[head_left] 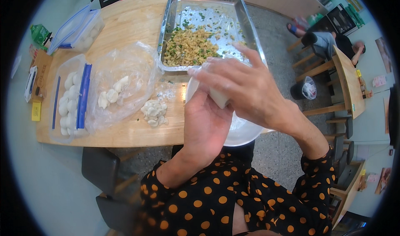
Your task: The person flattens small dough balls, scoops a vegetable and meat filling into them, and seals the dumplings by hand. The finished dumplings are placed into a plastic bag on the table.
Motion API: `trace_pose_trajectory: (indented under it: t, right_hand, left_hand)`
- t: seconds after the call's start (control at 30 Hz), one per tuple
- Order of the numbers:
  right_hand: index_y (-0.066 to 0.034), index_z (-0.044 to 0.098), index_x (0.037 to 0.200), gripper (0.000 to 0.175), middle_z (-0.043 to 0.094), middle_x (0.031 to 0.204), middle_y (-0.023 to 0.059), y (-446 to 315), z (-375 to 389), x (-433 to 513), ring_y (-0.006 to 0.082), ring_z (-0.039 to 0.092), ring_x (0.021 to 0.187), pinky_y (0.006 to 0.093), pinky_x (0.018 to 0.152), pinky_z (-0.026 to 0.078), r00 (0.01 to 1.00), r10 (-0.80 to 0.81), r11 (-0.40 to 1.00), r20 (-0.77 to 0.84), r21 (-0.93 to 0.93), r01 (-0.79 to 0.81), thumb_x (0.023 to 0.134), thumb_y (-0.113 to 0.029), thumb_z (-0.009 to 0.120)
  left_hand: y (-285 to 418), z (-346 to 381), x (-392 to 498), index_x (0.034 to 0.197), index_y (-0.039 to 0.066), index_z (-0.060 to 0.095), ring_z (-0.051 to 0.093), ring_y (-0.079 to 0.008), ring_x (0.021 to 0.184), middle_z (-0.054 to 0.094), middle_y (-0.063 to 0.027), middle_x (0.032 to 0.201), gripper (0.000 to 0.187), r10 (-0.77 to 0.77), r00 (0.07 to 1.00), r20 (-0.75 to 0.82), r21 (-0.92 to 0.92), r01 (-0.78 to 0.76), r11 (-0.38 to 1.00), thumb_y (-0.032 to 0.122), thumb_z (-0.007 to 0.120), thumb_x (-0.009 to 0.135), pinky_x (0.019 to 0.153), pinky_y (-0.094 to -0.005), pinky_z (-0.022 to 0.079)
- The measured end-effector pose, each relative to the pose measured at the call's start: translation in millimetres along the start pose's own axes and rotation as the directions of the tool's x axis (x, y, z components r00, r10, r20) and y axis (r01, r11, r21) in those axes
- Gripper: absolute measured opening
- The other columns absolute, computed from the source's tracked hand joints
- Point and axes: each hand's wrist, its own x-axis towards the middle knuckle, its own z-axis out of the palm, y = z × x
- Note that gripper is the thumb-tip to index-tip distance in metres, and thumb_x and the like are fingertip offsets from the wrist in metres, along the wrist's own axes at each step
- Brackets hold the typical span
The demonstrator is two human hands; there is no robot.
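A piece of white dough (218, 98) is held between my two hands. My left hand (204, 125) cups it from below, and my right hand (247, 83) lies over it with the fingers spread across the top. Under both hands is a white bowl (245, 136) with white powder inside, partly hidden. Beyond them stands a metal tray (206, 11) holding a chopped yellowish filling (187, 47) with green bits. Left of my hands, a pile of small flattened dough bits (154, 112) rests on the wooden table.
A clear plastic bag (134, 64) bears a few dough lumps (112, 95). At the left stand a plastic box of white dough balls (68, 101) and another lidded box (89, 33). A person (347, 48) sits at a separate table on the right.
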Motion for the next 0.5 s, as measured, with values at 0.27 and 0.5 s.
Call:
trace_pose_trajectory:
  t: [0.27,0.5]
  right_hand:
    - [-0.0116,0.069,0.121,0.056,0.074,0.105,0.0069,0.5,-3.3,-1.7,0.0227,0.070,0.108,0.0527,0.110,0.041,0.997,0.076,0.995,-0.024,0.072,-0.074,0.067,-0.001,0.080]
    - [-0.0109,0.069,0.120,0.058,0.075,0.103,0.0069,-2.3,-4.3,-3.4,0.0236,0.070,0.107,0.0522,0.109,0.042,0.992,0.121,0.973,-0.027,0.203,-0.113,0.064,0.002,0.079]
  left_hand:
    - [-2.9,8.1,-1.9,0.145,0.007,0.044,0.048,-0.0174,0.135,0.053,-0.0061,0.142,0.041,0.018,1.000,-0.024,0.035,-0.017,0.999,0.028,0.031,0.113,0.115,-0.0384,0.037]
    - [-7.1,8.3,-2.9,0.142,0.006,0.046,0.050,-0.0174,0.132,0.055,-0.0059,0.140,0.038,0.016,0.999,-0.029,-0.046,-0.018,0.999,0.026,0.031,0.113,0.114,-0.0382,0.038]
